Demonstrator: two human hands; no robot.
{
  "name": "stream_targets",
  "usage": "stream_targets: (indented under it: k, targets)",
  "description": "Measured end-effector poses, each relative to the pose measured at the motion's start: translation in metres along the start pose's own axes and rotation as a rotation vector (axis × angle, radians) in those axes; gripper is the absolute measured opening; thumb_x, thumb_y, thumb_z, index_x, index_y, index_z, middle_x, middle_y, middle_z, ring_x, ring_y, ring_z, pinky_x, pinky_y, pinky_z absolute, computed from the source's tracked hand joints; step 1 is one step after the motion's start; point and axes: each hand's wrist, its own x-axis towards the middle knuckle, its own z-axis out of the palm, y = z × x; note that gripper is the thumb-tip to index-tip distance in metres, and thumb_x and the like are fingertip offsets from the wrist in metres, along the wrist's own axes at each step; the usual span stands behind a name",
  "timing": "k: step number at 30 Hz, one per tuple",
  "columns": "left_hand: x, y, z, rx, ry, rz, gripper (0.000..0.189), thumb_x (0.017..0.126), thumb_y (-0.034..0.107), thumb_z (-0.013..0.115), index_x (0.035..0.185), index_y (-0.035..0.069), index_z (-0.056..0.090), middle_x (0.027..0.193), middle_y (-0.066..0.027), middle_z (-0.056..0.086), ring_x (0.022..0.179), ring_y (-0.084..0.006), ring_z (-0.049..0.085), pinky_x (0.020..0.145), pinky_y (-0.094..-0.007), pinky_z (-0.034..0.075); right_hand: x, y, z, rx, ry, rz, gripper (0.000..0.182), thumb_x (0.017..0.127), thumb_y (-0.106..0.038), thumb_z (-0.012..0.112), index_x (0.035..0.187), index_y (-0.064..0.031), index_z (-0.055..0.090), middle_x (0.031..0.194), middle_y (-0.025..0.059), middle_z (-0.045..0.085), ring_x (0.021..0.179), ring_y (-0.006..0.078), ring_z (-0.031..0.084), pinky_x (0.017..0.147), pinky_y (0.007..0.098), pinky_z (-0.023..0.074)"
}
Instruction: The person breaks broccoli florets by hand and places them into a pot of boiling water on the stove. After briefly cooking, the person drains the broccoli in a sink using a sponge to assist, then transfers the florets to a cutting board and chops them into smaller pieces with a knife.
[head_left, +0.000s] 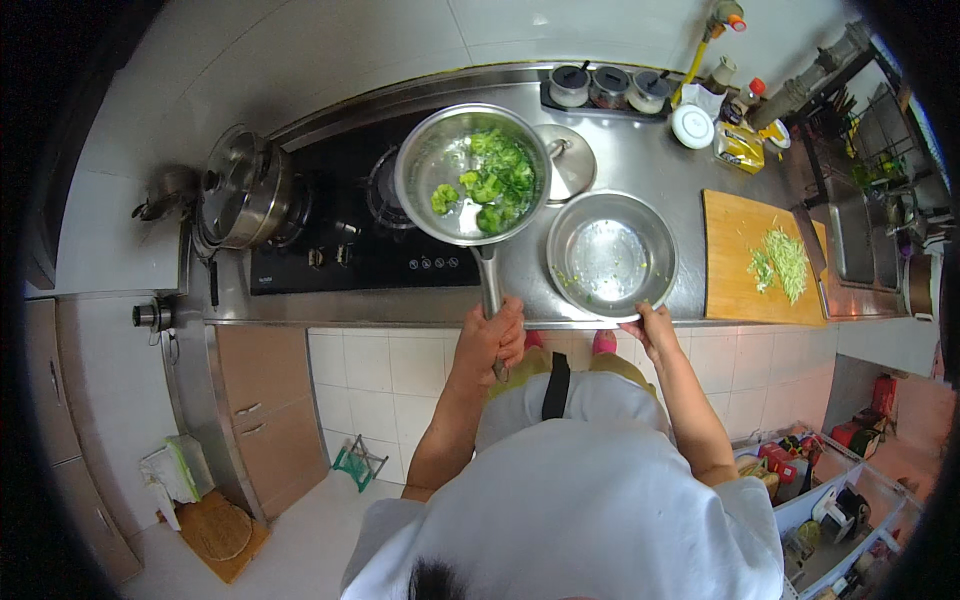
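My left hand is closed around the metal handle of a saucepan. Green broccoli florets lie in the pan, mostly at its right side. The pan is over the right part of the black gas hob, overlapping the counter beside it. With my right hand I grip the near rim of a wide stainless steel bowl, which holds small green bits and some wetness. A metal lid lies on the counter, partly hidden behind the pan.
A steamer pot with a glass lid stands on the hob at left. To the right, a cutting board bears shredded pale green vegetable and a knife, near the sink. Condiment jars line the back wall.
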Motion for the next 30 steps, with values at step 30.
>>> stream_targets:
  k: [30]
  targets:
    - [0.015, -0.112, 0.153, -0.082, -0.237, -0.155, 0.020, 0.096, 0.021, 0.052, 0.080, 0.014, 0.043, 0.051, 0.0065, 0.034, 0.034, -0.0031, 0.030, 0.029, -0.0191, 0.022, -0.035, -0.029, -0.137, -0.071, -0.311, 0.137, 0.023, 0.097, -0.020, 0.046, 0.114, -0.0070, 0.054, 0.097, 0.0099, 0.063, 0.082, 0.0205, 0.066, 0.068, 0.0304, 0.0555]
